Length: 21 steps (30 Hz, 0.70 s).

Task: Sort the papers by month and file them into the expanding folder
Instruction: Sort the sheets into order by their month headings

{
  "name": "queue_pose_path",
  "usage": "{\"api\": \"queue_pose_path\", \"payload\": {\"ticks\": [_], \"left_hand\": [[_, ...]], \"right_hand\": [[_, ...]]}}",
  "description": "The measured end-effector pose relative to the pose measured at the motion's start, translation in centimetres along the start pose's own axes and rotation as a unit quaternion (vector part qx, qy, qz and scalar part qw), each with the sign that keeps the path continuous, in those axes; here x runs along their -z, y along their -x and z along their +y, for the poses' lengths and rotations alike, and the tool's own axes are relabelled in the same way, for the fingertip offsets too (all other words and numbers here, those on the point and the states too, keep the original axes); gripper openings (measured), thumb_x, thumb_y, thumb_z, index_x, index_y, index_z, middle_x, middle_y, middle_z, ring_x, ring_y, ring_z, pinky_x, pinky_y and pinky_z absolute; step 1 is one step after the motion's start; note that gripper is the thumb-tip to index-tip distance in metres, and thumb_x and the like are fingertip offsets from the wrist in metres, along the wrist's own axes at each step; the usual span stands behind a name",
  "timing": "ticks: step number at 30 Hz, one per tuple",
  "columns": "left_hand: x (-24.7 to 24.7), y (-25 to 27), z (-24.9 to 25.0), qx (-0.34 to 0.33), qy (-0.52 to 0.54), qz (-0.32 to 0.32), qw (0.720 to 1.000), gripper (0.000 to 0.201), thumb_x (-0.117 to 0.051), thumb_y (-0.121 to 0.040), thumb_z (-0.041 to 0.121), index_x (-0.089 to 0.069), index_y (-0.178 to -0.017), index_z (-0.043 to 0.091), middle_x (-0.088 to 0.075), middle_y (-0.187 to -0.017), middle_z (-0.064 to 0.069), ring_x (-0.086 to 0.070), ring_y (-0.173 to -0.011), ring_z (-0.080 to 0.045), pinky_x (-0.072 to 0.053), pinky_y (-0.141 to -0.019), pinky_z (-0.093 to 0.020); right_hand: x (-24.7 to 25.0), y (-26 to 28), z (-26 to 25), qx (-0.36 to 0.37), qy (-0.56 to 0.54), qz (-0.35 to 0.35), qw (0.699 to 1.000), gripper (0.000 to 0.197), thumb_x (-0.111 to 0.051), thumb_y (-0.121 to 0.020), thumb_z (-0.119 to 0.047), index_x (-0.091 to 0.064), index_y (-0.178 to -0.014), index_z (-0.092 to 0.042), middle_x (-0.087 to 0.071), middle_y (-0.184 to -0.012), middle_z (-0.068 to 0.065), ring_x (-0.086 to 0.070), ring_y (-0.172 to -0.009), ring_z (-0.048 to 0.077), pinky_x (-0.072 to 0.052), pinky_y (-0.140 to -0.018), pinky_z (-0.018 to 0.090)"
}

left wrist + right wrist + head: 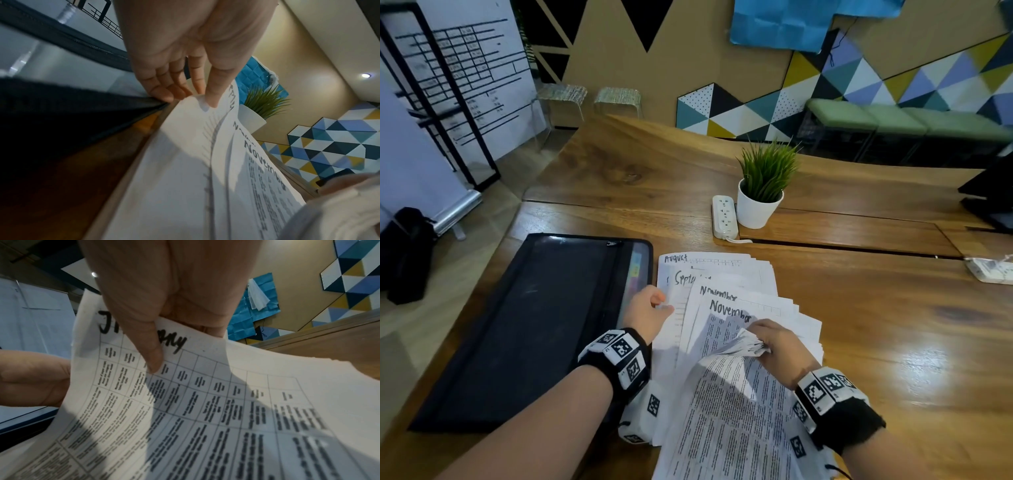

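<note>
A fanned pile of white printed papers [726,308] lies on the wooden table, with handwritten headings August, September and November showing. My right hand [763,342] pinches the top edge of a bundle of sheets [205,402] lifted off the pile; the top one is headed in black marker, my thumb [148,344] covering part of the word. My left hand [650,308] pinches the left edge of a lower sheet [185,146] between thumb and fingers. The black expanding folder [527,325] lies flat to the left, coloured tabs at its right edge.
A white potted plant [760,192] and a white power strip [724,217] stand behind the papers. A small white packet [989,270] lies at the table's right edge. A dark object [989,195] sits at the far right.
</note>
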<state>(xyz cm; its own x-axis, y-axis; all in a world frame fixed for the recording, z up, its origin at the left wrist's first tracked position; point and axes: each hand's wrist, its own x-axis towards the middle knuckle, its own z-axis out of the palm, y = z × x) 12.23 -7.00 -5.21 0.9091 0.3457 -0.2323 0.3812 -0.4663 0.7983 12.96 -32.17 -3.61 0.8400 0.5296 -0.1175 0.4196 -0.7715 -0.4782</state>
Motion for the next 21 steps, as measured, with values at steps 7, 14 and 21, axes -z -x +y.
{"api": "queue_pose_path", "payload": {"ticks": [7,14,21], "left_hand": [[-1.3,0.8,-0.3,-0.057,0.053,-0.116,0.990,0.030,-0.060,-0.086,-0.001,-0.051,-0.070,0.022,-0.065,-0.086,0.008,-0.065,-0.093,-0.017,-0.045,-0.075,-0.016],[-1.3,2.1,-0.1,-0.108,0.082,-0.196,0.971,0.041,-0.057,-0.083,-0.009,-0.059,-0.066,0.028,-0.072,-0.093,0.003,-0.066,-0.097,-0.006,-0.051,-0.095,-0.032],[-0.7,0.5,0.1,0.025,0.119,-0.072,0.990,0.039,-0.057,-0.087,0.013,-0.054,-0.126,0.011,-0.051,-0.134,-0.006,-0.047,-0.125,-0.022,-0.036,-0.102,-0.032]], "right_hand": [[1.1,-0.6,-0.1,0.052,0.052,0.042,0.996,0.030,-0.063,-0.073,0.006,-0.072,-0.093,-0.014,-0.025,-0.149,0.003,-0.023,-0.135,0.017,-0.024,-0.112,0.033],[2.3,-2.5,-1.6,0.100,0.137,-0.036,0.985,0.025,-0.055,-0.079,0.001,-0.068,-0.096,-0.013,-0.012,-0.153,-0.007,-0.001,-0.141,0.015,-0.013,-0.113,0.028],[2.3,-2.1,-1.6,0.085,0.089,-0.055,0.991,0.029,-0.054,-0.082,0.000,-0.066,-0.107,-0.008,-0.044,-0.138,-0.003,-0.033,-0.133,0.012,-0.025,-0.106,0.017]]}}
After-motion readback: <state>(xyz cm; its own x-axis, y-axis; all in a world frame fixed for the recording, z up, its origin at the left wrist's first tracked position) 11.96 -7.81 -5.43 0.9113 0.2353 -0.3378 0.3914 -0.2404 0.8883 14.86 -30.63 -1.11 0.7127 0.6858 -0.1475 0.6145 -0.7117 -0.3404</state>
